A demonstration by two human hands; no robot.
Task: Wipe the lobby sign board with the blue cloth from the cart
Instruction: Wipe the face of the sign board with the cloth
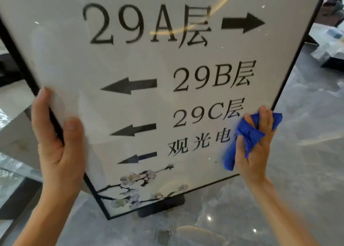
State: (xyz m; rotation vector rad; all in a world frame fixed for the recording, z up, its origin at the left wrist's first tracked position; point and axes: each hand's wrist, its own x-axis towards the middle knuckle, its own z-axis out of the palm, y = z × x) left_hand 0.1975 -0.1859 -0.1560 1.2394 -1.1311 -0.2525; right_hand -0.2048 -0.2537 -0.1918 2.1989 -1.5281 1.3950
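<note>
The sign board (130, 59) fills most of the view: a glossy white panel in a thin black frame, printed with floor numbers, black arrows and a blossom branch at the bottom. My left hand (57, 143) grips its left frame edge, thumb on the glass and fingers behind. My right hand (255, 149) holds the bunched blue cloth (247, 139) and presses it against the glass near the lower right edge, covering the end of the last text line.
The board's dark base (163, 206) stands on a shiny grey marble floor (307, 134). A pale counter edge (13, 134) lies at the left behind the board. Grey blocks and dark furniture (329, 46) sit at the far right.
</note>
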